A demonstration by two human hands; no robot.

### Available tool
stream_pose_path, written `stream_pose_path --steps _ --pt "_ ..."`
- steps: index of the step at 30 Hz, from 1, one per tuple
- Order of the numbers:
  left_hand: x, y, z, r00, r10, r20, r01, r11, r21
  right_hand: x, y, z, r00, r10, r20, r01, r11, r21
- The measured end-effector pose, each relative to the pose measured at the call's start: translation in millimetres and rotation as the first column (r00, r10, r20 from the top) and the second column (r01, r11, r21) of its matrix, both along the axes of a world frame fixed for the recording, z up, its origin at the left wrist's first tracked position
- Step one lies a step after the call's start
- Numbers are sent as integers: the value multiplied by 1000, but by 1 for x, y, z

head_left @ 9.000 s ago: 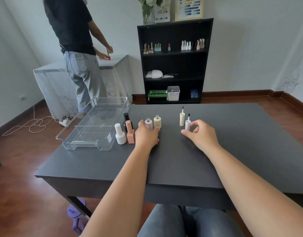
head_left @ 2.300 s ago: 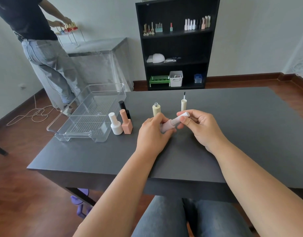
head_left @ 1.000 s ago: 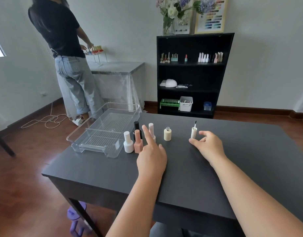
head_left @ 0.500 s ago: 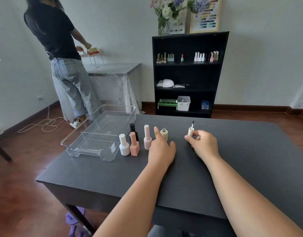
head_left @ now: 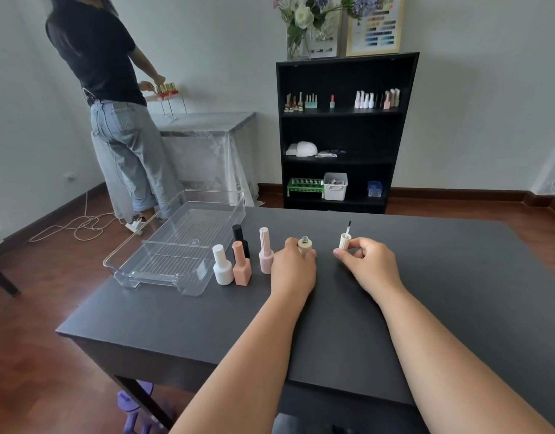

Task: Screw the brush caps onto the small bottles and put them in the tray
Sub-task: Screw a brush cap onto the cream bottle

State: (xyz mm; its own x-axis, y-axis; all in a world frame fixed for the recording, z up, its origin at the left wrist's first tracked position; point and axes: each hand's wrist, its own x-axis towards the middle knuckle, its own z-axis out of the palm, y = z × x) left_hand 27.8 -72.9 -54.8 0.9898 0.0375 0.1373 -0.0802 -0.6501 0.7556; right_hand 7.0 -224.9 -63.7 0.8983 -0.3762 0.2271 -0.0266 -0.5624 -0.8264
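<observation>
Matte black, the bench (head_left: 426,277) in front of you carries everything, and the clear plastic tray (head_left: 179,242) sits at its left edge with no bottles in it yet. Just right of the tray stand four capped bottles close together: a white bottle (head_left: 222,266), a peach bottle (head_left: 241,264), a black bottle (head_left: 238,238) behind those two, and a pale pink bottle (head_left: 265,250). Your left hand (head_left: 293,267) has its grip curled round the cream bottle (head_left: 304,244), which stands open-necked on the bench. Your right hand (head_left: 368,266) pinches the cream brush cap (head_left: 345,241) near its base, brush bristles pointing up, well apart from the bottle's neck. You will probably have to turn that cap over before it can go in, and a low pinch on a small ribbed cap may let it roll out of your fingers as you flip it. The bristles could also catch the rim and splay if you come in tilted, and the threads may cross. Lifting your left elbow carelessly could topple the pink bottle beside it into its neighbours.
</observation>
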Motion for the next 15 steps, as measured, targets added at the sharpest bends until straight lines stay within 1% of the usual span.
stream_pose_path --steps 3,9,12,15 --pt "-3 0 -2 999 -6 40 6 1000 4 0 0 -1 1000 7 6 -7 1000 -9" --pt "-4 0 -4 998 -20 61 22 999 -28 -3 2 2 1000 7 30 -7 1000 -1" --pt "-6 1 -4 989 -64 130 69 997 -40 -6 2 4 995 -50 84 45 997 67" --pt "-6 1 -5 973 -101 210 112 993 -43 -8 -1 5 991 -34 127 12 985 172"
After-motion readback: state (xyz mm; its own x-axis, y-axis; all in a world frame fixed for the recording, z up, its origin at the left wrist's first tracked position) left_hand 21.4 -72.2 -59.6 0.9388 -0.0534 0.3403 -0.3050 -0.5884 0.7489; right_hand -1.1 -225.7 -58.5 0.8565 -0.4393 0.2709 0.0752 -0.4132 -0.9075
